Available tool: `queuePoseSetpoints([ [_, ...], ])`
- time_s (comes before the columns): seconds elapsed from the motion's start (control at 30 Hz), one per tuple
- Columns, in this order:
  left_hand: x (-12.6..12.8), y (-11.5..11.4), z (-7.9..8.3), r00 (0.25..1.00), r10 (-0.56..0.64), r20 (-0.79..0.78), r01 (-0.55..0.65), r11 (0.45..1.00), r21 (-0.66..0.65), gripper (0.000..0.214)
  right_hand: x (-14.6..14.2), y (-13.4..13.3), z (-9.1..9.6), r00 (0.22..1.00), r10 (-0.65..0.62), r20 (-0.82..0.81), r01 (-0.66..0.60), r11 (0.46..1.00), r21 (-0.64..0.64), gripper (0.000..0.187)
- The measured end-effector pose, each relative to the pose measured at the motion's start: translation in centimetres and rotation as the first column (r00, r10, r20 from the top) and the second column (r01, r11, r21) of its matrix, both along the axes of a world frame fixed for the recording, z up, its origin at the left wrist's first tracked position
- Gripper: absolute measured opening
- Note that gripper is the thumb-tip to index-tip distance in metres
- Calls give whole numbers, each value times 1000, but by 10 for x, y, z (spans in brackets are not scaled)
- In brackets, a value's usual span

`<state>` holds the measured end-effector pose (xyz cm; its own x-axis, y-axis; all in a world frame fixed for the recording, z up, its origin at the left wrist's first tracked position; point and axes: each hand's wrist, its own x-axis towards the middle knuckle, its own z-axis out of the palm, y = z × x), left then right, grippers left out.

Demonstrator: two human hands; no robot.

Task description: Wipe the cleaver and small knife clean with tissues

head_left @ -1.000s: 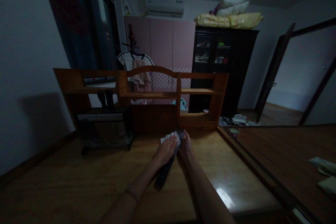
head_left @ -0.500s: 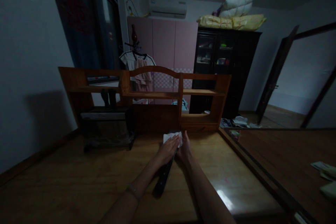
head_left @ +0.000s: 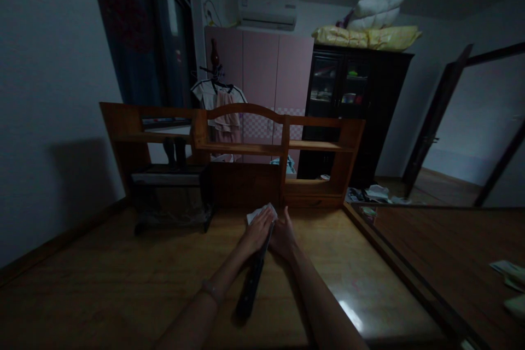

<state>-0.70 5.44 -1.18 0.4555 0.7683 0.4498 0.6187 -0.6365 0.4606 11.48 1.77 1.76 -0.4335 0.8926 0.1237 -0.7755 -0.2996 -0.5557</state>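
A knife with a long black riveted handle (head_left: 251,287) points its butt toward me, and its narrow blade runs away from me between my hands. My left hand (head_left: 255,236) lies over a folded white tissue or cloth (head_left: 255,214), its fingers pressed together on it against the blade. On the other side of the blade my right hand (head_left: 284,236) grips the knife's far part, with the thumb raised; its other fingers are mostly hidden. The blade's tip is out of sight behind the hands and the white piece.
Wooden shelving (head_left: 283,147) stands along the far edge of the glossy wooden surface (head_left: 164,284). At its left sits a dark knife holder (head_left: 170,197) with black handles (head_left: 175,153) sticking up. A raised wooden edge (head_left: 389,257) borders the right side.
Both hands have shifted slightly left. The knife handle has slid a little toward me and left, and more of the blade shows between the hands.
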Motion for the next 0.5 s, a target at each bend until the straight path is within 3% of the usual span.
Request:
queuePoseSetpoints([
  [0.17, -4, -3, 5, 999, -1, 42, 4, 998, -59, 59, -2, -1, 1, 998, 37, 50, -37, 999, 11, 62],
  [0.5, 2, -14, 15, 968, -150, 200, 177, 977, -122, 55, 0, -3, 1, 997, 69, 21, -68, 996, -65, 60],
])
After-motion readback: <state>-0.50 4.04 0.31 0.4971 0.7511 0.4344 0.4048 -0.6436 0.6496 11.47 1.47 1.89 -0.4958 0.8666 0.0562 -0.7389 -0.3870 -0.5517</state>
